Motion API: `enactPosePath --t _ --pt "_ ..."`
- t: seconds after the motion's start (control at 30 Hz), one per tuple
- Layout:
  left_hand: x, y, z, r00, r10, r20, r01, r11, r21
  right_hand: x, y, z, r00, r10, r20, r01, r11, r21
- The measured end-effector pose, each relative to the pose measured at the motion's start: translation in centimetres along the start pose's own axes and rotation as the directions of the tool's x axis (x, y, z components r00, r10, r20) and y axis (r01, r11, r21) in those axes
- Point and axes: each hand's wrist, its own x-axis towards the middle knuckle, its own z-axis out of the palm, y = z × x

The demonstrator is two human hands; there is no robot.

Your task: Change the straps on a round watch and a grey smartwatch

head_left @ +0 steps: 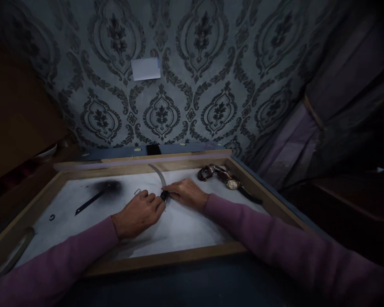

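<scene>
Lying partly covered, a small dark piece (164, 196) cannot be made out clearly. It is pinched by the curled fingers of the left hand (139, 214), whose tips are hidden. Just beyond these fingers, a curved metal strap (160, 175) is seen, stretched toward the far side of the wooden tray (179, 255); its near end is touched by the right hand (188, 194), whose exact grip cannot be told.

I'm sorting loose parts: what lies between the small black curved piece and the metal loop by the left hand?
In the head view, a black strip lies between them on the white sheet, beside a dark smudge.
</scene>
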Motion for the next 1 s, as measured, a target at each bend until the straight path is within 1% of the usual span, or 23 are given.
enactPosePath --t 0.13,0.23,0.3,0.37,0.4,0.5,0.57,0.67,0.7,0.77,0.83,0.87,0.93,1.0 --pt "-0.1 0.6 -0.5 0.998 0.03 0.05 -0.028 0.999 -0.042 -0.3 -0.1 -0.7 1.0 0.007 0.019 -0.007 1.0 -0.014" --pt "-0.1 1.2 -0.7 0.994 0.049 0.093 -0.04 0.994 -0.101 -0.4 -0.2 -1.2 0.999 0.038 0.018 -0.039 0.998 0.045" --pt "-0.1 1.6 -0.9 0.993 0.039 0.114 -0.019 0.984 -0.177 -0.5 -0.2 -1.1 0.998 0.058 0.008 -0.058 0.993 0.098" --pt "0.0 1.8 -1.3 0.989 -0.008 0.145 0.048 0.958 -0.282 -0.4 0.0 -0.8 0.998 0.066 -0.005 -0.064 0.987 0.146" --pt "0.1 1.8 -1.6 0.984 -0.048 0.174 0.105 0.937 -0.333 -0.4 0.1 -0.6 0.998 0.067 -0.011 -0.064 0.984 0.164" --pt "0.2 1.3 -2.5 0.96 -0.154 0.234 0.252 0.84 -0.48 -0.3 0.4 -0.1 0.998 0.061 -0.014 -0.057 0.977 0.204" --pt "0.3 0.7 -2.7 0.948 -0.206 0.241 0.312 0.738 -0.598 -0.2 0.5 0.2 0.999 0.05 -0.013 -0.045 0.969 0.244" --pt "0.5 -0.6 -2.1 0.926 -0.247 0.285 0.375 0.529 -0.761 -0.1 0.7 0.5 0.999 0.03 -0.015 -0.023 0.949 0.315" --pt "0.6 -1.1 -1.7 0.917 -0.234 0.322 0.395 0.447 -0.802 -0.1 0.7 0.6 1.0 0.025 -0.015 -0.018 0.943 0.332" --pt "0.8 -2.1 -0.8 0.906 -0.131 0.403 0.423 0.237 -0.875 0.0 0.7 0.7 1.0 0.017 -0.012 -0.011 0.935 0.354" --pt "1.0 -3.0 -0.1 0.872 -0.039 0.489 0.49 0.031 -0.871 0.0 0.6 0.7 1.0 0.01 -0.006 -0.007 0.93 0.367" --pt "1.2 -3.4 0.1 0.85 -0.017 0.527 0.526 -0.044 -0.849 0.0 0.5 0.6 1.0 0.008 0.0 -0.007 0.929 0.37" --pt "1.4 -3.9 0.4 0.808 0.014 0.59 0.585 -0.152 -0.797 0.0 0.3 0.5 1.0 -0.001 0.016 -0.005 0.928 0.371" --pt "1.7 -4.3 0.5 0.78 0.06 0.623 0.619 -0.222 -0.753 -0.1 0.1 0.3 0.999 -0.018 0.036 0.003 0.928 0.372"
